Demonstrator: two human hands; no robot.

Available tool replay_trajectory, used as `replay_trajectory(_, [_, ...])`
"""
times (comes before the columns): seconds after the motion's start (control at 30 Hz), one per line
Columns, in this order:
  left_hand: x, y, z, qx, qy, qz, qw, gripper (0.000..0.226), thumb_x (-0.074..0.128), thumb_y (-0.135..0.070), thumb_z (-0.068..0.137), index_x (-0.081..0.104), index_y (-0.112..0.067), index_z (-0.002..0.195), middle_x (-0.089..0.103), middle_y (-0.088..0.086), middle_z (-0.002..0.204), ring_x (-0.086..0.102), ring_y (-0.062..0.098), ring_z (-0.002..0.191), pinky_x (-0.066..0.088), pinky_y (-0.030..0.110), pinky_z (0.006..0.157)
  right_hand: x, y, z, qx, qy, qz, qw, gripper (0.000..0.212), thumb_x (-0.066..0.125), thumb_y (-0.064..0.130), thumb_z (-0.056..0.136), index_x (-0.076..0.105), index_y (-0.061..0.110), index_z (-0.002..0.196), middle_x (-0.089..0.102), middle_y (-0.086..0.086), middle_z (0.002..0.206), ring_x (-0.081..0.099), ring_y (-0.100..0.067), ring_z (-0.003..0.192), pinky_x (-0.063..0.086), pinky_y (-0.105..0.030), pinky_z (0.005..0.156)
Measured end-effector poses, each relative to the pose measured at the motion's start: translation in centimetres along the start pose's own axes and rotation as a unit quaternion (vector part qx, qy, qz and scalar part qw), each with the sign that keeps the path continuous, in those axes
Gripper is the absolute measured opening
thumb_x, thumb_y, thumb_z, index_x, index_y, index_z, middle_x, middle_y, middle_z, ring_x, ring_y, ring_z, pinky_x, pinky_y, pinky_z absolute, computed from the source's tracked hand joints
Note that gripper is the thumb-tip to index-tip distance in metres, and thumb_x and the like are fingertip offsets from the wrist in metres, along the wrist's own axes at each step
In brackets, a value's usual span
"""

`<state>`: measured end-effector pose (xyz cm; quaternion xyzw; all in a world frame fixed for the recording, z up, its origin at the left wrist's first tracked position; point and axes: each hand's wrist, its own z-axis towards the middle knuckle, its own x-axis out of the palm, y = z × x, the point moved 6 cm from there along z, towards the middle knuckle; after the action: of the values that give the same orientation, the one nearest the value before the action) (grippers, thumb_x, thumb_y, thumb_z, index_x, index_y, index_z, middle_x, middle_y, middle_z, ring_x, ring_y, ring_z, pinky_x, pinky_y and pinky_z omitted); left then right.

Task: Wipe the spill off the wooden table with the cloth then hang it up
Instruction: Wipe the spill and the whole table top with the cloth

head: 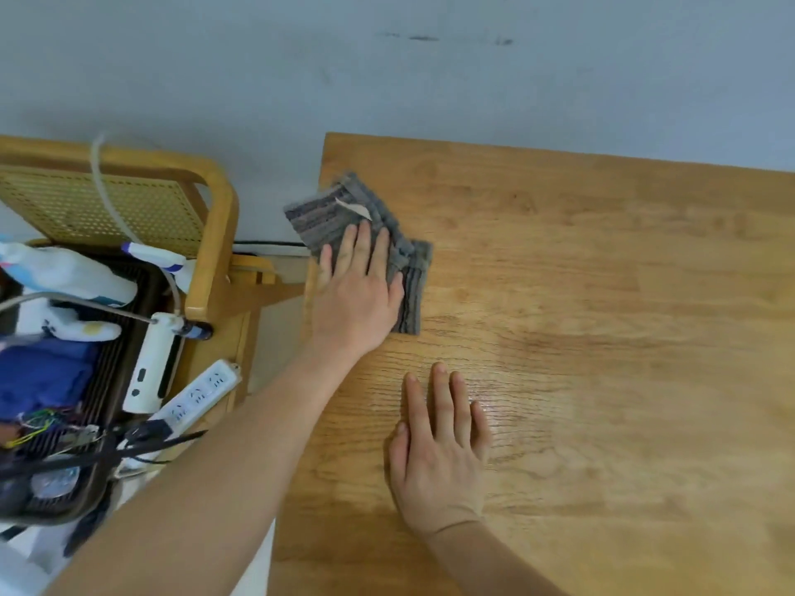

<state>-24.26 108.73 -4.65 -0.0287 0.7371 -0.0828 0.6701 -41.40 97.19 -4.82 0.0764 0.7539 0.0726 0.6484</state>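
A grey ribbed cloth (331,212) with a small pale tag lies at the far left corner of the wooden table (602,294), part of it hanging past the left edge. My left hand (357,294) presses flat on the cloth, fingers stretched forward over it. Nearer to me, my right hand (439,449) rests palm down on the bare wood, fingers apart, holding nothing. A faint wet sheen (512,406) shows on the wood beside my right fingers.
Left of the table stands a wooden chair (215,217) with a cane back. Its seat carries a white spray bottle (64,268), a white device (152,363), a power strip (198,395), blue fabric (43,372) and tangled cables. A grey wall runs behind.
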Motion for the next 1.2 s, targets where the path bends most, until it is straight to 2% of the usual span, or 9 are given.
replay_trajectory(0.13, [0.1,-5.0,-3.1,0.088,0.056,-0.156,0.982,0.055,0.038,-0.045,0.096,0.027,-0.029,0.148,0.016,-0.004,0.159,0.004,0.009,0.146,-0.002,0.04,0.119,-1.6,-1.1,0.7,-0.004,-0.018,0.116,0.993,0.046,0.043,0.035,0.085,0.052,0.028,0.129,0.053,-0.002,0.137,0.04,-0.024,0.131,0.039,-0.05,0.101])
replay_trajectory(0.27, [-2.9,-2.8,-3.7,-0.068,-0.058,-0.462,0.883,0.035,0.051,-0.023,0.092,0.058,-0.027,0.126,0.054,-0.013,0.133,0.043,0.002,0.127,0.035,0.033,0.109,-8.5,-4.5,5.9,-0.018,-0.153,0.24,0.959,0.036,0.046,0.017,0.08,0.055,0.015,0.115,0.055,-0.006,0.113,0.053,-0.026,0.103,0.048,-0.042,0.085])
replay_trajectory(0.37, [-3.4,0.3,-4.4,-0.137,-0.151,-0.302,0.931,0.037,0.046,-0.014,0.091,0.055,-0.02,0.127,0.056,-0.007,0.126,0.049,0.013,0.118,0.041,0.038,0.102,-9.7,-1.3,10.9,-0.14,-0.064,0.162,0.975,0.045,0.044,0.02,0.091,0.049,0.012,0.136,0.051,-0.009,0.138,0.048,-0.026,0.126,0.044,-0.039,0.099])
replay_trajectory(0.43, [-2.2,0.8,-4.0,-0.13,-0.106,-0.194,0.967,0.047,0.041,-0.021,0.095,0.038,-0.014,0.141,0.041,0.004,0.146,0.033,0.021,0.137,0.029,0.042,0.113,-6.3,0.7,13.0,-0.221,0.043,0.05,0.973,0.051,0.036,0.031,0.1,0.037,0.014,0.148,0.033,-0.008,0.156,0.025,-0.025,0.146,0.03,-0.043,0.115])
replay_trajectory(0.53, [-0.8,0.3,-3.1,-0.125,-0.05,-0.091,0.987,0.054,0.028,-0.03,0.1,0.019,-0.012,0.15,0.018,0.007,0.158,0.008,0.02,0.147,0.009,0.042,0.119,-2.8,0.3,14.6,-0.251,0.059,-0.05,0.965,0.058,0.021,0.042,0.101,0.03,0.017,0.152,0.025,-0.004,0.16,0.018,-0.02,0.149,0.025,-0.047,0.118])
replay_trajectory(0.8, [-1.5,0.5,4.9,-0.116,-0.111,-0.209,0.965,0.049,0.027,-0.027,0.101,0.028,-0.014,0.148,0.037,0.003,0.151,0.028,0.016,0.141,0.024,0.043,0.115,-2.8,2.9,23.9,-0.168,0.031,-0.04,0.985,0.057,0.013,0.039,0.104,0.001,0.019,0.156,-0.004,0.0,0.164,-0.008,-0.018,0.15,0.0,-0.044,0.12])
replay_trajectory(1.0, [-0.7,-0.3,4.9,-0.116,-0.113,-0.15,0.975,0.055,0.026,-0.031,0.1,0.01,-0.021,0.152,0.027,0.0,0.156,0.02,0.014,0.144,0.018,0.041,0.117,-3.3,6.2,34.1,-0.185,0.007,-0.058,0.981,0.056,0.019,0.037,0.101,0.019,0.019,0.154,0.023,-0.004,0.16,0.014,-0.025,0.148,0.012,-0.048,0.119])
replay_trajectory(1.1, [-0.2,-0.2,5.7,-0.137,-0.09,-0.095,0.982,0.062,0.025,-0.038,0.099,0.006,-0.013,0.152,0.017,0.005,0.158,0.015,0.016,0.145,0.017,0.039,0.118,-3.7,8.3,36.9,-0.185,-0.01,-0.065,0.98,0.048,0.023,0.038,0.098,0.047,0.017,0.135,0.056,-0.008,0.132,0.047,-0.033,0.124,0.028,-0.048,0.105])
replay_trajectory(1.2, [0.1,0.1,6.1,-0.138,-0.071,-0.068,0.986,0.063,0.022,-0.042,0.098,0.006,-0.016,0.152,0.014,0.002,0.159,0.012,0.015,0.146,0.015,0.04,0.118,-4.0,9.0,37.4,-0.202,-0.012,-0.061,0.977,0.045,0.025,0.039,0.098,0.055,0.014,0.121,0.062,-0.009,0.118,0.055,-0.033,0.109,0.033,-0.047,0.095])
